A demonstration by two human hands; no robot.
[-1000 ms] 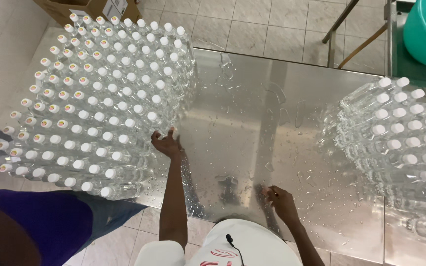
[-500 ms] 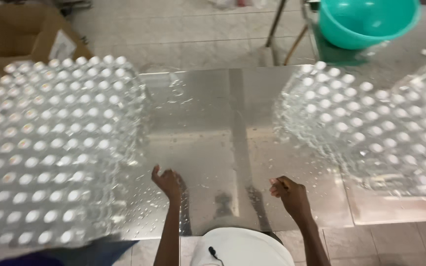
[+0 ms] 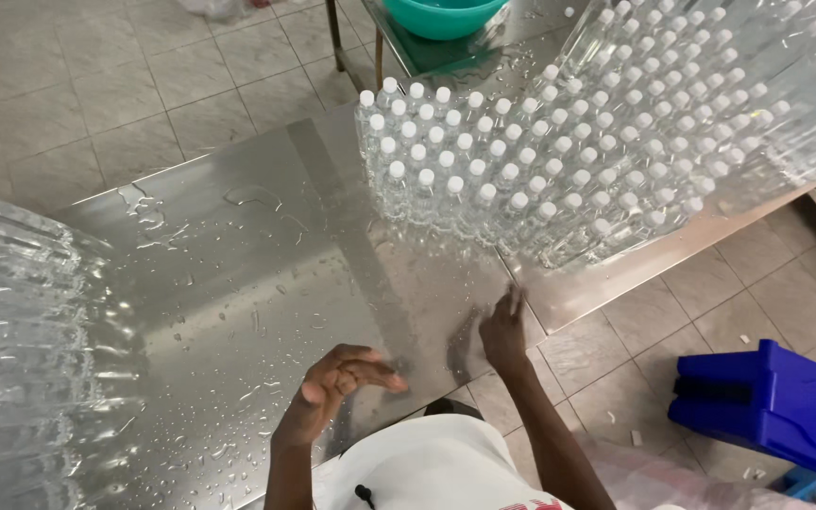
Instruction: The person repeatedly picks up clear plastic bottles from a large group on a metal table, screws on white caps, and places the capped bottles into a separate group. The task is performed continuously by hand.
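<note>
View swings right; right hand (image 3: 505, 332) slides flat toward bottle block (image 3: 559, 142), left hand (image 3: 340, 382) lifts off wet tabletop (image 3: 266, 274), fingers loosely curled, empty.

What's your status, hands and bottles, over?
Both hands empty: left hand raised over wet steel table, right hand flat at its edge. Capped clear bottles massed ahead of right hand, untouched. Nothing between.

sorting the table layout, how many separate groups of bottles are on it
2. One group of bottles stands at the table's far right; another group is at the left edge, partly cut off.
</note>
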